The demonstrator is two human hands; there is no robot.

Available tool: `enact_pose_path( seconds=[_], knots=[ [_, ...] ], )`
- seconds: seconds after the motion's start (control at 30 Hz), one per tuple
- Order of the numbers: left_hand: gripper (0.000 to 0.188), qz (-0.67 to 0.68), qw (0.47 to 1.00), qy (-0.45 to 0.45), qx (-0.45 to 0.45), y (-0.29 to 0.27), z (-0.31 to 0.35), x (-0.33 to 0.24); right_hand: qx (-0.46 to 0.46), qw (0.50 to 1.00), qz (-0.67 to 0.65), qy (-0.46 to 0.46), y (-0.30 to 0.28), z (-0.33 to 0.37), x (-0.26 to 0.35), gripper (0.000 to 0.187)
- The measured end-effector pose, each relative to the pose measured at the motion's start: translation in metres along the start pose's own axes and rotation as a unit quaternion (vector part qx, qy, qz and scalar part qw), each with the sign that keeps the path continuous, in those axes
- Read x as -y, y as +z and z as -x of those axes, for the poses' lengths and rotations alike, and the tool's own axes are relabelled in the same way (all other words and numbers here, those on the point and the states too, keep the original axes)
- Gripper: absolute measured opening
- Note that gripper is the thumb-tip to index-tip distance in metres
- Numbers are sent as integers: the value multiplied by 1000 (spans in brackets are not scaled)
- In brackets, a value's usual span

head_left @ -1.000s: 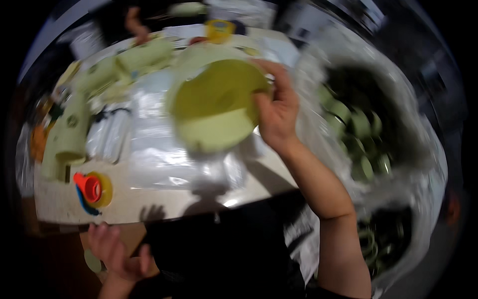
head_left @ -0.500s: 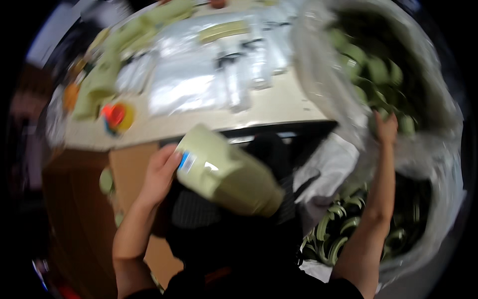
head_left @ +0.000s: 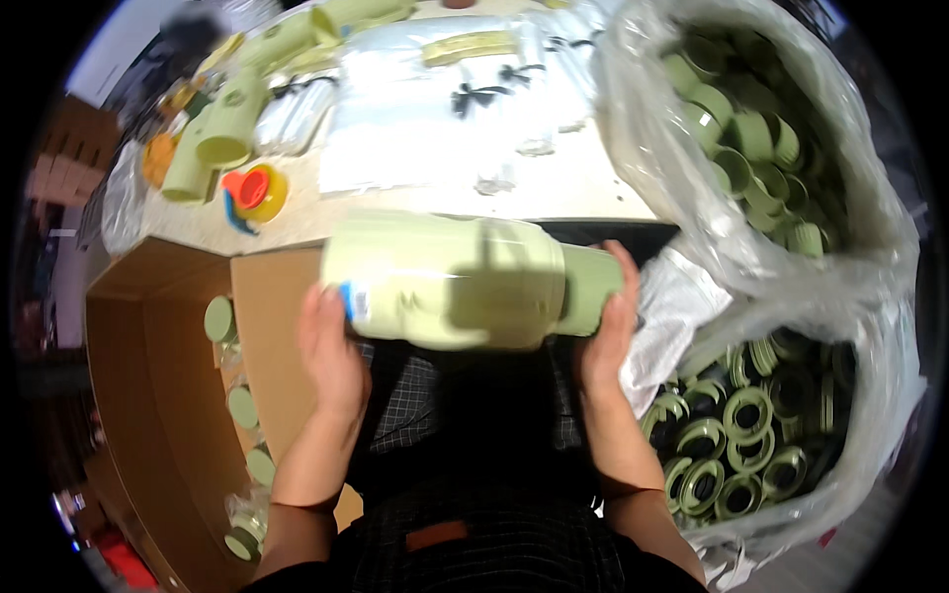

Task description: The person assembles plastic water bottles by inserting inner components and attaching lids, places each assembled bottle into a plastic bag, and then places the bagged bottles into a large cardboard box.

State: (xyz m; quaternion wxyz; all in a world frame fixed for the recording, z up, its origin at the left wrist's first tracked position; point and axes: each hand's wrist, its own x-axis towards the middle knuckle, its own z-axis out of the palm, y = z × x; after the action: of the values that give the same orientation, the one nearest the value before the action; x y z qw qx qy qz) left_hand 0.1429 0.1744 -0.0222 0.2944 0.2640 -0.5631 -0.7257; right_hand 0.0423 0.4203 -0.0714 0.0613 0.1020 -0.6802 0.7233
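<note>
A pale green flask (head_left: 445, 287), wide and cylindrical, lies sideways in front of me above my lap. My left hand (head_left: 334, 356) grips its broad base end, beside a small blue and white sticker (head_left: 356, 302). At the narrower end, my right hand (head_left: 610, 336) is closed around a darker green cup (head_left: 587, 289). The cup sits against the flask's end; whether it is fastened there I cannot tell.
Right of me, a plastic-lined bag (head_left: 643, 128) holds many green cups (head_left: 751, 138). A nearer lined bag (head_left: 870, 435) holds green rings (head_left: 748, 415). Flat clear bags (head_left: 386, 119), more flasks (head_left: 229, 133) and a tape roll (head_left: 262, 193) lie on the table (head_left: 583, 183). An open carton (head_left: 168, 395) stands left.
My right hand has come from the upper bag of cups to the flask, bringing a green cup to its narrow end. The flask has swung from slanting to nearly level.
</note>
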Motion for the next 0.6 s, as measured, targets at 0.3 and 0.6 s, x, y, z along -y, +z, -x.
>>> enact_pose_path(
  seconds=[0.3, 0.6],
  knots=[
    [37, -217, 802, 302, 467, 17, -33, -12, 88, 981, 133, 109, -52, 101, 26, 38],
    [59, -432, 818, 110, 363, 15, 52, 16, 14, 669, 686, 285, -215, 196, -38, 53]
  ],
)
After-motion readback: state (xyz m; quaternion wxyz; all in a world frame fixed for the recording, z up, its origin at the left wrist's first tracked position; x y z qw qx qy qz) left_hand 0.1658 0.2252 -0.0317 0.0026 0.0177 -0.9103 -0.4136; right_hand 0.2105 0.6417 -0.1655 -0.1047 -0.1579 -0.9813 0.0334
